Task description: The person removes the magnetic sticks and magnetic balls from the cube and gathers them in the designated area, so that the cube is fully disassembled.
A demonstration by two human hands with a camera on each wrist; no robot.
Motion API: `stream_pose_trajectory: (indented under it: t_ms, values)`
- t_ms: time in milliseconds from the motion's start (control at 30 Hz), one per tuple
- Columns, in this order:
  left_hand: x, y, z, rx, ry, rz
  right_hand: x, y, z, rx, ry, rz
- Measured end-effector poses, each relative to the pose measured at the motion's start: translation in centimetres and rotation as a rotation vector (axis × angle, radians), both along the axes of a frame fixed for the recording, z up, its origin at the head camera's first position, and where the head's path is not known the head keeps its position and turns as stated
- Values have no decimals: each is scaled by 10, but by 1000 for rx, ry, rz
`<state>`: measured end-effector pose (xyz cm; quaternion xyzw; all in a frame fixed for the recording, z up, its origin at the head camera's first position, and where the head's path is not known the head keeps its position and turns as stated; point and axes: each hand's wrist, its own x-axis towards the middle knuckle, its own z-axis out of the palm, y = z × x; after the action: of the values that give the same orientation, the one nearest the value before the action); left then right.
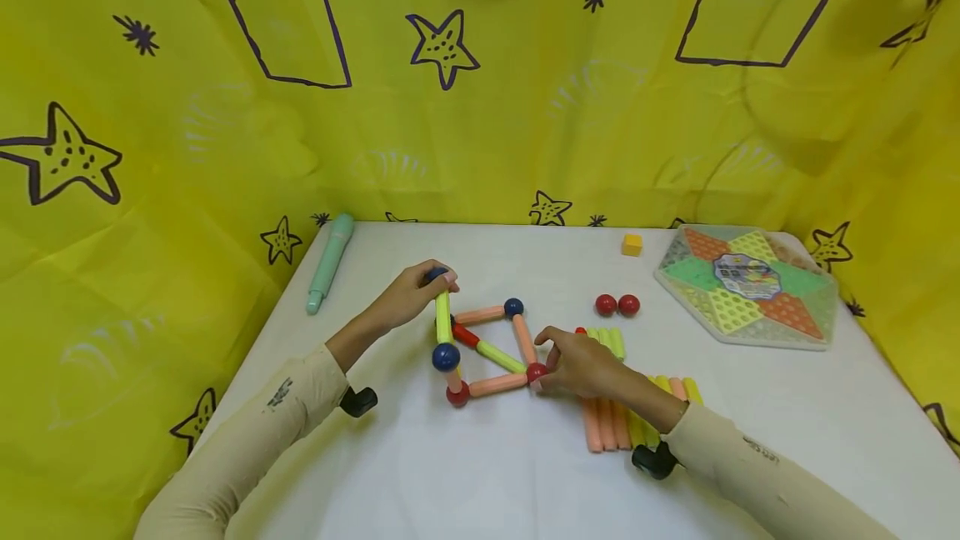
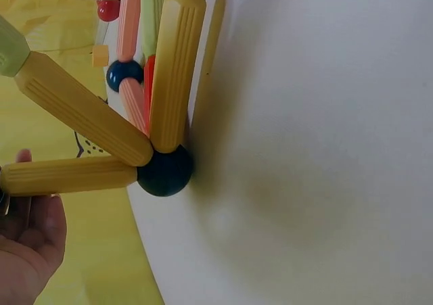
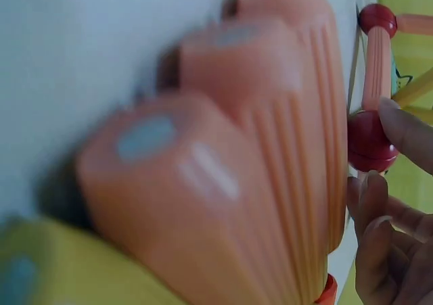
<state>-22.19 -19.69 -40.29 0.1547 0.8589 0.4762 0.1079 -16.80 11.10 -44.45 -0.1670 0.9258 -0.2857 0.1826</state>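
A frame of magnetic rods and balls stands on the white table. My left hand [image 1: 408, 298] grips its raised upper end by a blue ball [image 1: 437, 274], where a yellow-green rod [image 1: 444, 319] slopes down to another blue ball [image 1: 446, 357]. At the frame's right corner, my right hand [image 1: 581, 363] pinches a red ball [image 3: 371, 141] between thumb and fingers. Orange rods [image 1: 498, 384] link that ball to another red ball [image 1: 458, 394] and to a blue ball [image 1: 513, 307] behind. A red rod [image 1: 465, 335] and a yellow-green rod [image 1: 501, 357] cross the middle.
Loose orange rods [image 3: 203, 183] and yellow-green rods lie in rows under and beside my right forearm. Two red balls [image 1: 617, 305], a yellow cube [image 1: 632, 245] and a star-patterned game board [image 1: 750, 286] lie at the back right. A green tube [image 1: 330, 265] lies at the back left.
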Motion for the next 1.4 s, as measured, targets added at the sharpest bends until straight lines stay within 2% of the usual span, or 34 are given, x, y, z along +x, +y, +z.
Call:
stream_pose_trajectory:
  t_ms: [100, 267, 500, 700, 933, 1133, 1300, 1400]
  values:
    - [2, -2, 0, 6, 7, 27, -10, 1, 1, 31, 41, -10]
    - [8, -8, 0, 18, 6, 57, -29, 2, 3, 19, 47, -27]
    - [19, -22, 1, 30, 18, 12, -50, -2, 4, 2, 59, 8]
    - [26, -33, 2, 29, 25, -75, -65, -9, 9, -41, -59, 11]
    - [35, -37, 3, 52, 42, -165, -82, -17, 11, -116, -190, 7]
    - [41, -36, 6, 55, 47, -195, -92, -26, 13, -196, -274, 6]
    - [46, -36, 8, 39, 28, -204, -101, -31, 13, -257, -300, 8]
    - [48, -36, 8, 19, 24, -203, -105, -35, 12, -255, -311, 13]
